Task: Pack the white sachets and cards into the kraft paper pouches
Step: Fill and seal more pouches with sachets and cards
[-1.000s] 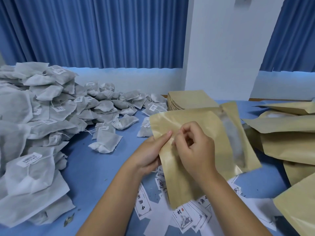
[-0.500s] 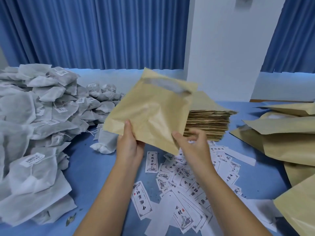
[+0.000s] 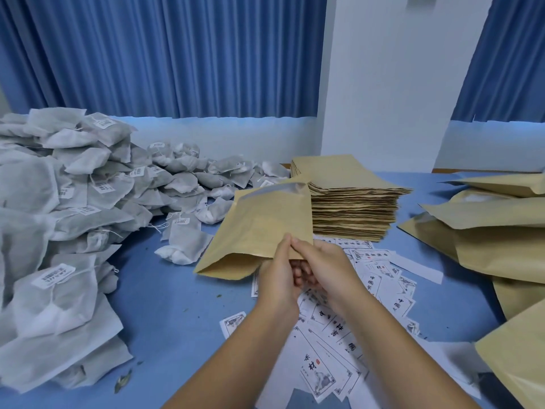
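Gripping one pouch (image 3: 259,228) by its near corner, left hand (image 3: 277,280) and right hand (image 3: 327,268) both pinch it above cards (image 3: 324,367) scattered along the near edge of the bench (image 3: 177,290).

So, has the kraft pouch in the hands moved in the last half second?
Yes. The held pouch came down: its top rose above the stack of empty pouches before; now it sits lower, at the stack's left side.

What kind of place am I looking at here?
Likely a small hand-packing workroom: a big heap of white sachets, a tall stack of flat kraft pouches, and printed cards scattered over a blue table.
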Demonstrator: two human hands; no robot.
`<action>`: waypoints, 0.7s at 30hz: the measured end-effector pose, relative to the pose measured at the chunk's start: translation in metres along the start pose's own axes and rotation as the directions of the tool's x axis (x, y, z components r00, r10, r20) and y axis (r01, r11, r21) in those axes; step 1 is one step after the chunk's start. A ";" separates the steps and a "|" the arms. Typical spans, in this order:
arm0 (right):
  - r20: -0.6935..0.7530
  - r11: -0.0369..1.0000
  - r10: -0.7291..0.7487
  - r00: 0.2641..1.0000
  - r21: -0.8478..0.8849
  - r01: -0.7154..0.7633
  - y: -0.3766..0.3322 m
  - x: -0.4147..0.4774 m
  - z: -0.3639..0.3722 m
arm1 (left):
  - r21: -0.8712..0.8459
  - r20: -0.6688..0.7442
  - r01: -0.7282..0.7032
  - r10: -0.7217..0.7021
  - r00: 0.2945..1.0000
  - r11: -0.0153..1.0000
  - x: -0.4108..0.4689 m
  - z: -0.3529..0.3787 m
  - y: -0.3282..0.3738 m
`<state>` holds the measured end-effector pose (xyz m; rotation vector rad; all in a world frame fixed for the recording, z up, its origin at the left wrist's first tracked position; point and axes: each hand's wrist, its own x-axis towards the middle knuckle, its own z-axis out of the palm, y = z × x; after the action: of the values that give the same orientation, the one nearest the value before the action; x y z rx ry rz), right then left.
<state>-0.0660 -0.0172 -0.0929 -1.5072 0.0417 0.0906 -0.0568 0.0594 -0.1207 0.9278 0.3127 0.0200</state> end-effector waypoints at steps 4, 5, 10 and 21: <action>0.048 0.996 0.001 0.999 -0.086 0.003 -0.006 -0.003 -0.002 | -0.016 0.032 -0.022 0.023 0.999 1.000 0.001 -0.003 0.004; 0.052 0.996 0.000 0.999 -0.093 0.005 -0.005 -0.003 0.000 | -0.017 0.033 -0.016 0.017 0.999 1.000 0.000 -0.004 0.005; -0.048 0.999 -0.011 0.999 0.038 0.013 -0.004 -0.001 0.004 | 0.061 0.019 -0.025 0.024 1.000 0.998 -0.004 -0.002 0.003; -0.022 0.991 -0.006 1.000 0.134 0.009 -0.010 -0.002 0.005 | 0.056 0.042 -0.060 0.057 0.997 0.997 -0.009 -0.001 0.002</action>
<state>-0.0671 -0.0132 -0.0825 -1.3742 0.0583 0.0645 -0.0652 0.0602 -0.1177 0.9932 0.2498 0.0464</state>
